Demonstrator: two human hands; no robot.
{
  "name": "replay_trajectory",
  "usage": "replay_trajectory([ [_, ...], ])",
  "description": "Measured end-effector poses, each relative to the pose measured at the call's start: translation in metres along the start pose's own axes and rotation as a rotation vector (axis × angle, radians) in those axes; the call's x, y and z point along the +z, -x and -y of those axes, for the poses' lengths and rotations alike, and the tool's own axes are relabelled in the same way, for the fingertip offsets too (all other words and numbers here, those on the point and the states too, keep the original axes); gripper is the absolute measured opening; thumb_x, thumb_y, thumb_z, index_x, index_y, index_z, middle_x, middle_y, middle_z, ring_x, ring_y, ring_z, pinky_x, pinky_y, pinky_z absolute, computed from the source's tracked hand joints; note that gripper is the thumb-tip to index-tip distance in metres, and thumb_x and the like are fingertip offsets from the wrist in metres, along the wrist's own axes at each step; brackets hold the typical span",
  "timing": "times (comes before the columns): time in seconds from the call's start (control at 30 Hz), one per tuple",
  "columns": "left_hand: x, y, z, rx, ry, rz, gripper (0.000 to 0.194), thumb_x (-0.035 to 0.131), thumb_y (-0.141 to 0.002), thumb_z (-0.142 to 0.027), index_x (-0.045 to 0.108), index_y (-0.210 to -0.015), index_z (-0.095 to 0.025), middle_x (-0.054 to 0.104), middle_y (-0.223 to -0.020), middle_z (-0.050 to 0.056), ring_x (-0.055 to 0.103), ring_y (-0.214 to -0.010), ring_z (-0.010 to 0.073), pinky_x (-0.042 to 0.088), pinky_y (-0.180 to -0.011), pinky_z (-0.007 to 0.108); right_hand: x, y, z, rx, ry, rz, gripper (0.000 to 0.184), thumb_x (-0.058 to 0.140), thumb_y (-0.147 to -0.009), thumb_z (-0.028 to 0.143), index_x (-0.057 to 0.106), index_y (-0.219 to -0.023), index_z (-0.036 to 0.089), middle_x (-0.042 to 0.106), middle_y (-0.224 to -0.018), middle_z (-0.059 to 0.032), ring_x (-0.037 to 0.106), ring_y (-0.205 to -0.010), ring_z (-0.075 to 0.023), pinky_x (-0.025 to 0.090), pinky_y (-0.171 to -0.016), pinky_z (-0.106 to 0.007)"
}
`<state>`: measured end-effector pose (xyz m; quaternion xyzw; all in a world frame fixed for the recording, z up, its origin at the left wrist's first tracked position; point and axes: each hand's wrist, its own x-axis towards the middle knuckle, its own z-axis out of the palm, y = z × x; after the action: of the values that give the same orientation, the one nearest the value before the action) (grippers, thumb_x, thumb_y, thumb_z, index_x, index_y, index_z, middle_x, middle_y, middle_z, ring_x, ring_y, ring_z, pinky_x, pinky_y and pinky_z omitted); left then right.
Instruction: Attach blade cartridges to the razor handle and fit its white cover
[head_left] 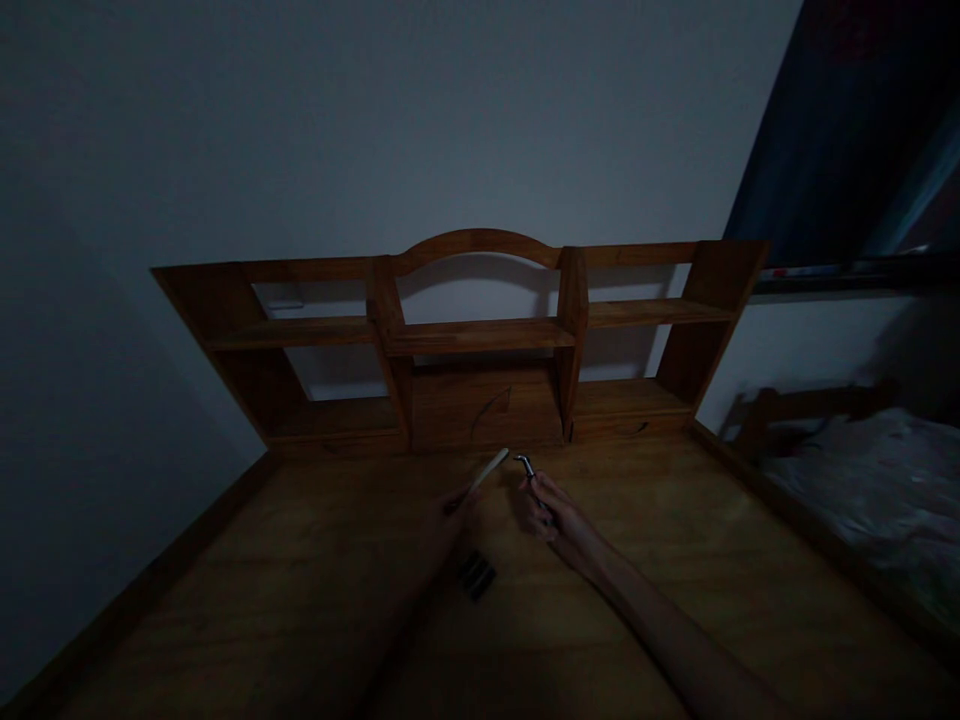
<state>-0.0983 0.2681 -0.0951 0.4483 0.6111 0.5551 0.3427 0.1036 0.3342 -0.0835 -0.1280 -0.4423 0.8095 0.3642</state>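
The room is very dim. My left hand (451, 510) is closed on a pale flat stick-like piece (491, 467) that points up and to the right over the wooden desk (675, 560). Just to its right, my right hand (559, 515) is closed round a small metal tool with a hooked tip (523, 463). The two tips are a short gap apart, in front of the hutch. A small dark ribbed object (477, 576) lies on the desk under my left wrist.
A wooden hutch (480, 335) with open shelves and a central drawer stands at the back of the desk against a plain wall. A bed with pale bedding (862, 490) is at the right, and a dark window (847, 130) above it.
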Motion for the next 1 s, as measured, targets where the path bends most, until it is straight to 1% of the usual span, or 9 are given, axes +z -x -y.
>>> replay_trajectory([
  [0.1,0.000,0.004,-0.007,0.043,0.018,-0.006,0.052,0.059,-0.077,-0.056,0.068,-0.111,-0.018,0.069,-0.111,0.011,0.063,-0.104,0.0316,0.049,-0.089,0.043,0.003,0.001,0.003,0.018,-0.013,-0.016,0.021,0.055,-0.090,0.038,0.054,-0.097,0.018,0.030,-0.057,0.0086,0.019,-0.041,-0.0041,0.014,-0.037,-0.017],
  [0.2,0.004,0.008,-0.012,0.049,0.015,0.045,0.048,0.059,-0.079,-0.055,0.069,-0.109,-0.018,0.070,-0.110,0.010,0.063,-0.102,0.0296,0.049,-0.090,0.041,0.007,0.001,0.003,0.043,-0.032,0.034,0.024,0.053,-0.090,0.042,0.054,-0.093,0.018,0.029,-0.053,0.0095,0.019,-0.038,-0.0042,0.014,-0.035,-0.017],
  [0.33,0.004,0.006,-0.013,0.009,0.019,0.015,0.049,0.061,-0.077,-0.053,0.071,-0.106,-0.014,0.070,-0.107,0.014,0.064,-0.100,0.0313,0.049,-0.090,0.043,0.011,0.002,0.000,0.051,-0.028,0.083,0.025,0.049,-0.092,0.042,0.054,-0.091,0.018,0.028,-0.051,0.0098,0.020,-0.036,-0.0042,0.014,-0.035,-0.018],
  [0.47,0.000,0.006,-0.021,0.014,0.042,-0.028,0.053,0.059,-0.078,-0.052,0.068,-0.111,-0.011,0.068,-0.111,0.014,0.062,-0.105,0.0328,0.048,-0.092,0.046,0.010,0.003,0.001,0.059,-0.026,0.078,0.026,0.049,-0.092,0.042,0.054,-0.091,0.017,0.028,-0.052,0.0098,0.020,-0.035,-0.0040,0.015,-0.035,-0.018],
  [0.57,0.004,0.011,-0.027,0.034,0.089,0.029,0.054,0.059,-0.079,-0.053,0.068,-0.111,-0.011,0.069,-0.109,0.016,0.063,-0.103,0.0333,0.050,-0.089,0.046,0.009,0.002,0.002,0.074,-0.026,0.061,0.028,0.052,-0.090,0.045,0.054,-0.090,0.017,0.027,-0.050,0.0102,0.021,-0.035,-0.0043,0.015,-0.035,-0.018],
  [0.67,0.008,0.013,-0.025,0.043,0.077,0.050,0.051,0.061,-0.077,-0.053,0.071,-0.106,-0.012,0.070,-0.106,0.016,0.064,-0.099,0.0338,0.050,-0.088,0.045,0.008,0.002,0.002,0.070,-0.023,0.044,0.027,0.053,-0.089,0.044,0.054,-0.091,0.017,0.029,-0.050,0.0099,0.021,-0.036,-0.0043,0.013,-0.034,-0.018],
  [0.73,0.008,0.012,-0.022,0.025,0.042,0.022,0.050,0.063,-0.076,-0.053,0.072,-0.104,-0.013,0.070,-0.105,0.016,0.064,-0.099,0.0345,0.050,-0.087,0.044,0.008,0.002,0.001,0.059,-0.025,0.040,0.026,0.053,-0.090,0.043,0.054,-0.091,0.017,0.029,-0.051,0.0096,0.020,-0.037,-0.0043,0.013,-0.035,-0.017],
  [0.87,0.003,0.010,-0.019,0.004,0.020,0.032,0.050,0.062,-0.077,-0.054,0.070,-0.109,-0.016,0.070,-0.108,0.013,0.063,-0.101,0.0329,0.050,-0.086,0.041,0.006,0.001,0.000,0.049,-0.041,0.054,0.025,0.051,-0.091,0.042,0.054,-0.091,0.018,0.027,-0.051,0.0098,0.017,-0.037,-0.0044,0.014,-0.036,-0.017],
  [1.0,0.003,0.011,-0.017,0.046,0.056,0.047,0.051,0.061,-0.077,-0.054,0.069,-0.109,-0.014,0.070,-0.107,0.011,0.064,-0.100,0.0305,0.050,-0.087,0.041,0.008,0.003,0.003,0.069,-0.057,0.048,0.027,0.050,-0.091,0.044,0.054,-0.093,0.018,0.028,-0.051,0.0097,0.017,-0.037,-0.0043,0.013,-0.036,-0.018],
])
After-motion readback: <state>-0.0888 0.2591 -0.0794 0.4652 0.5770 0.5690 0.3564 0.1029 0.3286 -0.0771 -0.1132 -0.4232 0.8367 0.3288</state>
